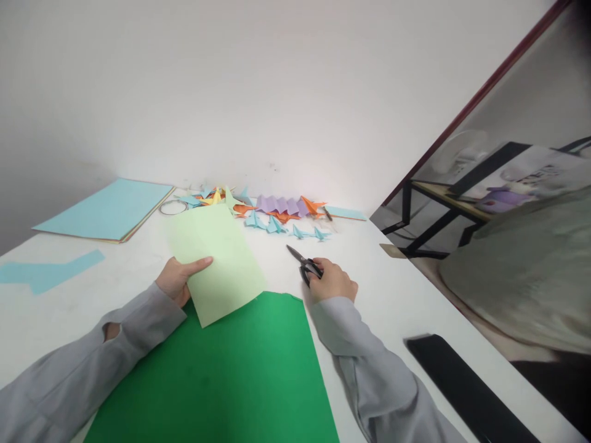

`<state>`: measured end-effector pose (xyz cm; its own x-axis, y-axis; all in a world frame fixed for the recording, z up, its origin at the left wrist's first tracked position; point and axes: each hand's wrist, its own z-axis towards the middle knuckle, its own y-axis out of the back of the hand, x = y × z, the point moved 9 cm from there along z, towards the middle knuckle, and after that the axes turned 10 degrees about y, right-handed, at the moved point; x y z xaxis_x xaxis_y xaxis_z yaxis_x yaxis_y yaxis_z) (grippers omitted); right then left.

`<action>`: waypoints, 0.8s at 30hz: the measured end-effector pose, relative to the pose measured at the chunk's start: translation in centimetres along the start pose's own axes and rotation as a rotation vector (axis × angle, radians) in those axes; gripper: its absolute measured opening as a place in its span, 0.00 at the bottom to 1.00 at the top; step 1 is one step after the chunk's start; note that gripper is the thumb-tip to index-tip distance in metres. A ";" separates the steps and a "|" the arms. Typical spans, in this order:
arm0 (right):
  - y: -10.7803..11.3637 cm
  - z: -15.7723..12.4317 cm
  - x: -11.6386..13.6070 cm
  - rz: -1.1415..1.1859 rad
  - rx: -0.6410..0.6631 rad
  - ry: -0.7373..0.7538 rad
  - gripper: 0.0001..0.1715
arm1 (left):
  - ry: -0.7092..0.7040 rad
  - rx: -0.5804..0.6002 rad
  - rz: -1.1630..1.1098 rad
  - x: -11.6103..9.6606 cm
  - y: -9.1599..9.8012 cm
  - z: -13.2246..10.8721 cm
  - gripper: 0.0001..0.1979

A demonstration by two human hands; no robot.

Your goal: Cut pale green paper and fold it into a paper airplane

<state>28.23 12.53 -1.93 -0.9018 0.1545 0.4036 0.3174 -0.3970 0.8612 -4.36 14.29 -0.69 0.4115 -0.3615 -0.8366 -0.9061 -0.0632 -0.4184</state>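
Note:
A pale green sheet of paper (221, 264) is pinched in my left hand (178, 280), the thumb lying on top at its left edge. The sheet is tilted above the far end of a large green sheet (221, 375) in front of me. On the right, my right hand (333, 280) is closed around the handles of black scissors (302, 261), at the table surface. Their blades look closed and point up and left, apart from the paper.
Folded paper cranes (226, 200) and a pleated purple paper (282, 205) lie along the wall. A stack of coloured paper (106, 209) sits at the back left, blue scraps (64, 269) nearer. A black flat object (466, 384) lies by the table's right edge.

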 end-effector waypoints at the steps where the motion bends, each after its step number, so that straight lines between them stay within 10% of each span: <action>1: -0.1 0.1 0.1 0.005 0.008 0.031 0.19 | 0.000 -0.003 -0.006 0.0 0.1 0.0 0.29; 8: 0.2 -0.4 3.5 0.208 -0.078 0.174 0.19 | 0.009 0.033 -0.030 -0.4 0.4 0.6 0.25; 11: 0.8 -1.4 5.3 0.938 -0.136 0.134 0.18 | 0.014 0.042 -0.056 -0.5 0.7 0.8 0.22; 15: -1.6 -3.6 8.8 1.661 0.284 -0.154 0.22 | 0.066 0.013 -0.087 -0.4 1.2 1.2 0.15; 24: -1.3 -7.7 13.0 1.991 0.801 -0.153 0.20 | 0.135 -0.049 -0.233 -0.4 2.4 1.8 0.07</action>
<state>13.84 8.12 -0.18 0.7074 0.1939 0.6797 0.6249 0.2778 -0.7296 -6.50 15.97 -1.97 0.5955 -0.4523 -0.6639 -0.7936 -0.2029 -0.5736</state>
